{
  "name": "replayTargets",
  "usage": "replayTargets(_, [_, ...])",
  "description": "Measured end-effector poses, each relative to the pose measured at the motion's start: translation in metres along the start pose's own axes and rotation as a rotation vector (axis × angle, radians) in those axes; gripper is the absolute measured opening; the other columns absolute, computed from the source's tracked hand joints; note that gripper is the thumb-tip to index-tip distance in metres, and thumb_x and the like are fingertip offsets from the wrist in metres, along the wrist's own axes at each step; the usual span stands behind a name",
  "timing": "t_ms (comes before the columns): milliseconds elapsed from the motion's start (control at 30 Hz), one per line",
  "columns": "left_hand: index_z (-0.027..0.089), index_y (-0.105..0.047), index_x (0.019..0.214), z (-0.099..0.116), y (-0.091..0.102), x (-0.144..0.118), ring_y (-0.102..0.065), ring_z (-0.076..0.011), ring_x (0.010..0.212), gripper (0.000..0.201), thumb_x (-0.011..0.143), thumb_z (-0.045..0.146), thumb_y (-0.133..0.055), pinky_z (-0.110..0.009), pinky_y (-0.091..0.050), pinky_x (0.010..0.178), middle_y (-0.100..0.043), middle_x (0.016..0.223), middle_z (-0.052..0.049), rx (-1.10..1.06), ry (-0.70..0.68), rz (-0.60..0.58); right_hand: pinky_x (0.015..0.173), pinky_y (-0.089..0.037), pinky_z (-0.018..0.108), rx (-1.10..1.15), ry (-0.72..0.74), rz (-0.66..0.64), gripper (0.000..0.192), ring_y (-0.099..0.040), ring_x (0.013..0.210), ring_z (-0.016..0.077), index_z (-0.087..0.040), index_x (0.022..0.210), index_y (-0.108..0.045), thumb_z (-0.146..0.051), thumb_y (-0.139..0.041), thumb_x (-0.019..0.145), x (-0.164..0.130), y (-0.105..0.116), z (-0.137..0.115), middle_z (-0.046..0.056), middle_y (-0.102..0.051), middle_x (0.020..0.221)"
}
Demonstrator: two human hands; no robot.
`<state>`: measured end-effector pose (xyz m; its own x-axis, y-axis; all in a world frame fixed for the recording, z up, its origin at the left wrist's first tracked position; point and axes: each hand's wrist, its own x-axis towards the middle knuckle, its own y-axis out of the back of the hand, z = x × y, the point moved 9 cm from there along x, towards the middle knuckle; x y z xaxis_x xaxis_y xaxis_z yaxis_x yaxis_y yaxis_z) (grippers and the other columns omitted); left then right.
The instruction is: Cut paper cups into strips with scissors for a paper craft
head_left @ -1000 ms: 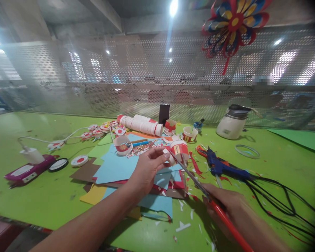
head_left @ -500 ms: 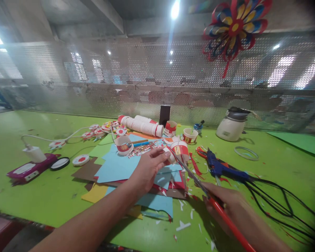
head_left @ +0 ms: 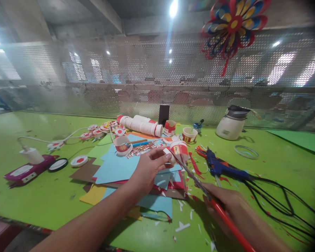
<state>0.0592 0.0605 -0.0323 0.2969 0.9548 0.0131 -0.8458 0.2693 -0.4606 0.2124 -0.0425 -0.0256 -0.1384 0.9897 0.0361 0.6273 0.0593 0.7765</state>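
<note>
A head-worn view down onto a bright green table strewn with craft materials. At the centre of the frame the left hand grips a small red-and-white paper cup between thumb and fingertips, holding it just above a loose pile of coloured paper sheets in blue, brown, yellow and red. At lower right the right hand is closed around the red handle of a pair of scissors, whose long metal blades run up and left to meet the cup. The printing on the cup is too small to read. Just right of the cup lies a blue glue gun, its black cord looping toward the right edge. Behind the cup, toward the centre, a stack of paper cups lies on its side, with two cut cups and a dark upright block beside it. A white lidded pot stands at upper right, near a thin ring. At left sits a magenta device with a white plug and cable. White and red paper scraps litter the table. A red, blue and yellow paper flower hangs on the perforated metal wall in the upper right of the frame.
</note>
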Motion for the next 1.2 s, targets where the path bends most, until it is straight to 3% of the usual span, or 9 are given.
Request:
replayTargets(267, [0.010,-0.067,0.088,0.001,0.002,-0.001,-0.064,-0.0191,0.075,0.037,0.059,0.023,-0.085,-0.037,-0.051,0.077,-0.067,0.083,-0.010,-0.051,0.000,0.021,0.085,-0.052,0.036,0.028,-0.004,-0.010,0.038,-0.068,0.096,0.0290,-0.025,0.118,-0.069,-0.038,-0.045,0.091,-0.001,-0.004,0.006,0.006,-0.076,0.101])
replayTargets(467, [0.011,-0.067,0.089,0.002,0.002,-0.001,-0.064,-0.0177,0.077,0.032,0.066,0.028,-0.081,-0.037,-0.052,0.079,-0.069,0.090,-0.010,-0.063,-0.006,0.004,0.069,-0.055,0.034,0.025,0.003,-0.004,0.039,-0.071,0.082,0.0284,-0.024,0.117,-0.070,-0.040,-0.046,0.090,0.000,-0.003,0.005,0.006,-0.076,0.086])
replayTargets(633, [0.011,-0.066,0.091,0.002,0.004,0.000,-0.065,-0.0176,0.076,0.034,0.064,0.025,-0.082,-0.036,-0.052,0.076,-0.068,0.084,-0.008,-0.050,-0.028,0.024,0.076,-0.055,0.037,0.052,0.049,0.063,0.037,-0.070,0.091,0.0304,-0.026,0.118,-0.069,-0.036,-0.049,0.088,0.000,0.004,-0.002,0.006,-0.077,0.096])
replayTargets(900, [0.011,-0.068,0.087,0.003,0.004,-0.001,-0.064,-0.0181,0.075,0.033,0.062,0.025,-0.084,-0.036,-0.052,0.075,-0.067,0.085,-0.008,-0.034,-0.023,0.026,0.072,-0.055,0.036,0.028,0.025,0.039,0.036,-0.070,0.087,0.0295,-0.027,0.116,-0.070,-0.036,-0.050,0.087,0.000,0.003,0.001,0.006,-0.077,0.097])
replayTargets(1200, [0.011,-0.070,0.085,0.002,0.004,-0.001,-0.064,-0.0182,0.074,0.032,0.060,0.023,-0.085,-0.037,-0.052,0.077,-0.066,0.082,-0.008,-0.040,-0.023,0.037,0.073,-0.053,0.034,-0.010,-0.011,-0.016,0.031,-0.069,0.081,0.0279,-0.025,0.093,-0.072,-0.039,-0.045,0.089,-0.001,-0.002,-0.002,0.005,-0.075,0.085])
